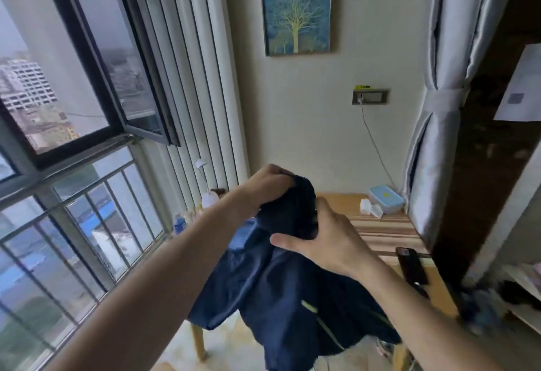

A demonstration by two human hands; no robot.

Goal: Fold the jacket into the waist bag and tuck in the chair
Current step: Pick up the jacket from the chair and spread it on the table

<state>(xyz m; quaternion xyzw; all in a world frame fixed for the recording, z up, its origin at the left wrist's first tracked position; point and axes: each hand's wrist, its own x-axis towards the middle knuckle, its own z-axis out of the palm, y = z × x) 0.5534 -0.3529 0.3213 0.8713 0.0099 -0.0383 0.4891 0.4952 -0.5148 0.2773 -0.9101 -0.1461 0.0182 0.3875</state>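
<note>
A dark blue jacket (281, 297) with a light zipper line hangs in the air over the near edge of the wooden table (383, 230). Both hands hold it up by a bunched dark part at its top (295, 206); I cannot tell whether that part is the waist bag. My left hand (265, 184) grips the bunch from the left and above. My right hand (325, 239) presses its right side, thumb stretched left across the cloth. No chair can be made out for certain; a wooden leg (199, 338) shows below the jacket.
On the table lie a blue-lidded box (385, 199), white tissues (371, 208) and a dark phone-like object (411, 265). A small lamp and bottles (209, 197) stand at the left by the barred window (73, 209). A grey curtain (436, 136) hangs at the right.
</note>
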